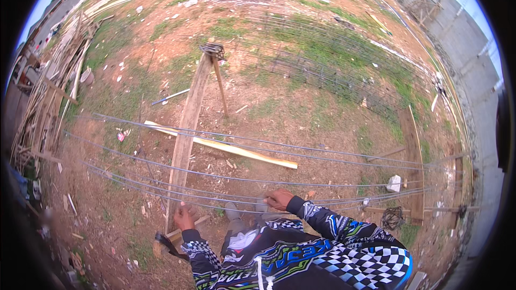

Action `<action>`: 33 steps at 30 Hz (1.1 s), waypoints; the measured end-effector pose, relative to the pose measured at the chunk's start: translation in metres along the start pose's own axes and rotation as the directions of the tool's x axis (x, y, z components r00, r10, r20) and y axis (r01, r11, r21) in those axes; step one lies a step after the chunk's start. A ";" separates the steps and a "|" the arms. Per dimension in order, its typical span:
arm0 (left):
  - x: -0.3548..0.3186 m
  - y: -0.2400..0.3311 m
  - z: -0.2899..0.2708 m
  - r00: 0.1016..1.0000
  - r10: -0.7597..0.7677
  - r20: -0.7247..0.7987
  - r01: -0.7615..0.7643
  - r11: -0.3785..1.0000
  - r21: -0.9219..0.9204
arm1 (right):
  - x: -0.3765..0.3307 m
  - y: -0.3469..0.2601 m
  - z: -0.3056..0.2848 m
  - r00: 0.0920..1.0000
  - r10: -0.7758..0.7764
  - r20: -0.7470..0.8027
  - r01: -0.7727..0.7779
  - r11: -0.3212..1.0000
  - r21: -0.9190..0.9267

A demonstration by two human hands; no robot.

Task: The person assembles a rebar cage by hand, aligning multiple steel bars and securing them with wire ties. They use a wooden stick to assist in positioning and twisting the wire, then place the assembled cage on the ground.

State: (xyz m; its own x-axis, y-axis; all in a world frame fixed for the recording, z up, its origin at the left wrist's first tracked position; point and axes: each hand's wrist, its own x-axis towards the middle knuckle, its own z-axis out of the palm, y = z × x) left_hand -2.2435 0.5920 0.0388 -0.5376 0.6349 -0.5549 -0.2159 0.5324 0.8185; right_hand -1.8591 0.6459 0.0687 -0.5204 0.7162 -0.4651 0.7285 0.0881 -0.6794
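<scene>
Several long thin steel rods run left to right in front of me, lying across a narrow wooden plank. My right hand is closed at the near rods, its fingers curled around one of them as far as I can see. Beside the plank's near end, just below the closest rod, my left hand has its fingers bent together; anything inside it is too small to make out. A bundle of dark bent metal pieces sits on the plank's far end. A black strap-like thing lies at the near end.
A second wooden support carries the rods at right, with a coil of dark wire and a white block nearby. A yellowish board lies beneath. Rebar cages rest on grass; timber is piled left, a grey wall right.
</scene>
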 end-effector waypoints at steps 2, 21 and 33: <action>0.003 -0.006 0.011 0.993 -0.082 0.082 0.099 0.969 -0.227 | 0.009 0.028 0.030 0.971 -0.119 -0.205 0.116 0.993 -0.030; 0.045 -0.015 0.035 0.988 0.002 0.156 0.069 0.893 -0.446 | -0.059 0.070 0.024 0.960 0.060 -0.272 -0.011 0.984 0.179; 0.031 -0.001 0.037 0.997 -0.015 0.073 0.047 0.885 -0.463 | 0.005 0.000 0.020 0.996 0.080 0.034 -0.087 0.933 0.349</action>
State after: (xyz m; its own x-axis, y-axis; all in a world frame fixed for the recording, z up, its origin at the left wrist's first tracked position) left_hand -2.2303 0.6317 0.0147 -0.4734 0.6658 -0.5767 -0.5942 0.2420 0.7671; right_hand -1.8708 0.6359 0.0551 -0.4757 0.6967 -0.5370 0.5692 -0.2217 -0.7918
